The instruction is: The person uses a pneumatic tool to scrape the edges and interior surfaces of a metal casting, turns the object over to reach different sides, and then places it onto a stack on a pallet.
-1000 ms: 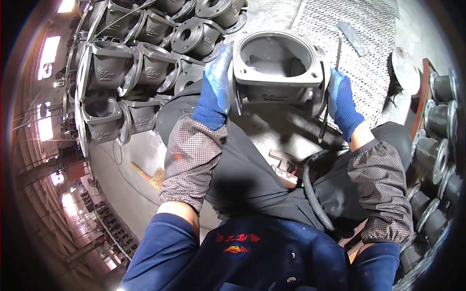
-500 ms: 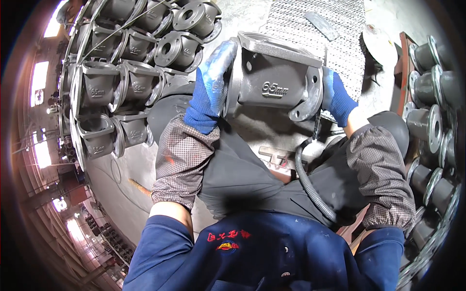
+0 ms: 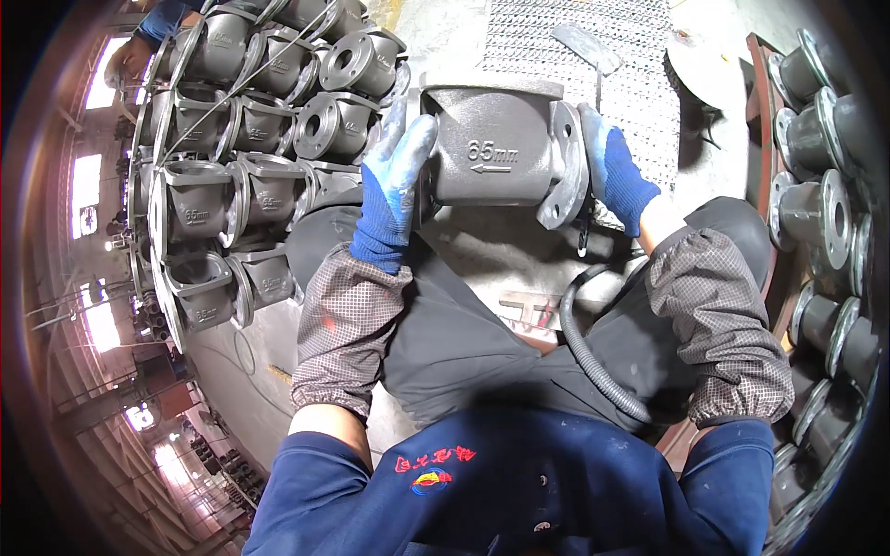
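Note:
Between my knees I hold a dark grey cast valve body (image 3: 496, 144) with flanged ends, a square top flange and raised markings on its side. My left hand (image 3: 394, 171), in a blue and white work glove, is closed around its left end flange, thumb toward me. Gripping the right round flange is my gloved right hand (image 3: 616, 171), its fingers partly hidden behind the rim. Below the casting, a grey corrugated hose (image 3: 593, 357) curves across my right thigh.
Similar valve bodies (image 3: 195, 199) stand stacked at left; flanged castings (image 3: 811, 218) line a rack at right. A patterned mat (image 3: 640, 111) carries a flat grey bar (image 3: 589, 48). Another person's hand (image 3: 130, 57) is at the upper left, beside the stack.
The valve body has shifted left and rolled, turning its marked side more toward me. Both hands moved with it. Another person's hand has come into view at upper left.

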{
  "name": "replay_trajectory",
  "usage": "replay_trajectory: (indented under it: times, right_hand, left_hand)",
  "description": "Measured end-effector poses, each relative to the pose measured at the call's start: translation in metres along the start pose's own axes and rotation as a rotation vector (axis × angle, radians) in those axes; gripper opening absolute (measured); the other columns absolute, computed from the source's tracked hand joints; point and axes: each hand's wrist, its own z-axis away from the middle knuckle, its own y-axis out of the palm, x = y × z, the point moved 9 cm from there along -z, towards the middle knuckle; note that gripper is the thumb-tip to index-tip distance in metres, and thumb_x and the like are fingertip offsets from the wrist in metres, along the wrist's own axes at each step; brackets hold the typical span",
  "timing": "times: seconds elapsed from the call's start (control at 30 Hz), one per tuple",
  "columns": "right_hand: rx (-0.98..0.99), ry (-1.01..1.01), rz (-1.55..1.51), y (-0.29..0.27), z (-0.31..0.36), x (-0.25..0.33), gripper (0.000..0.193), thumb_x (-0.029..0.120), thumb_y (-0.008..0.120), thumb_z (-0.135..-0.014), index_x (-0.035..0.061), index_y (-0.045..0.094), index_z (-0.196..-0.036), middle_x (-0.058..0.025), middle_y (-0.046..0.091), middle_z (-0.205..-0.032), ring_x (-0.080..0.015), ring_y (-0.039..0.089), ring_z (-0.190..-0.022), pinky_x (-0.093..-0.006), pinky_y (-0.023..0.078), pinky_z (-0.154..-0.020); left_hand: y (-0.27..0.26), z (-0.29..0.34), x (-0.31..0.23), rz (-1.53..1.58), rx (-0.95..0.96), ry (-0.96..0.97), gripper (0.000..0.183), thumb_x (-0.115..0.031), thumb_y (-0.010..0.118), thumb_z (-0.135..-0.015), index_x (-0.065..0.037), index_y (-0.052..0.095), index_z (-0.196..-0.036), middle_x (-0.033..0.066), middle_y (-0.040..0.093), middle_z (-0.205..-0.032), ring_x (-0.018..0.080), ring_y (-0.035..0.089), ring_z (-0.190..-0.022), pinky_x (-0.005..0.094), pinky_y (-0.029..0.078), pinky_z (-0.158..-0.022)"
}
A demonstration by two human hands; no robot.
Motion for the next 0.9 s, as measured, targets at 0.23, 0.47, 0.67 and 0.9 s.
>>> replay_trajectory:
  times: [0.23,0.47,0.67,0.9]
  right_hand:
    - [-0.044,0.342,-0.251,0.008,0.011,0.001,0.056,0.045,0.029,-0.094,-0.0036,0.055,-0.104,-0.0148,0.061,-0.095,-0.0182,0.055,-0.083,-0.0304,0.044,-0.078]
    - [-0.101,0.378,-0.398,0.010,0.014,0.000,0.053,0.045,0.038,-0.092,-0.0015,0.054,-0.112,-0.0136,0.061,-0.098,-0.0188,0.059,-0.086,-0.0295,0.047,-0.074]
    - [-0.105,0.268,-0.400,0.000,0.006,-0.008,0.051,0.044,0.037,-0.092,-0.0012,0.056,-0.106,-0.0149,0.061,-0.090,-0.0221,0.060,-0.073,-0.0319,0.049,-0.067]
    - [-0.058,0.047,-0.266,-0.019,0.009,0.007,0.047,0.035,0.036,-0.093,-0.0039,0.047,-0.117,-0.0154,0.059,-0.099,-0.0211,0.059,-0.086,-0.0309,0.048,-0.075]
  left_hand:
    - [0.012,0.018,0.043,0.245,0.033,-0.335,0.036,-0.016,0.042,-0.092,0.007,0.043,-0.120,0.0198,0.060,-0.104,0.0263,0.061,-0.093,0.0333,0.049,-0.082]
    - [0.029,0.033,0.075,0.730,-0.133,-0.849,0.037,-0.031,0.038,-0.096,-0.003,0.052,-0.114,0.0102,0.059,-0.105,0.0168,0.059,-0.095,0.0280,0.048,-0.083]
    - [0.050,0.035,0.073,1.174,-0.239,-1.091,0.040,-0.034,0.040,-0.095,-0.002,0.054,-0.113,0.0104,0.061,-0.102,0.0160,0.061,-0.090,0.0275,0.050,-0.080]
    - [0.037,-0.007,0.032,1.159,-0.242,-0.918,0.039,-0.028,0.042,-0.094,0.003,0.053,-0.114,0.0121,0.060,-0.105,0.0172,0.060,-0.095,0.0275,0.048,-0.083]
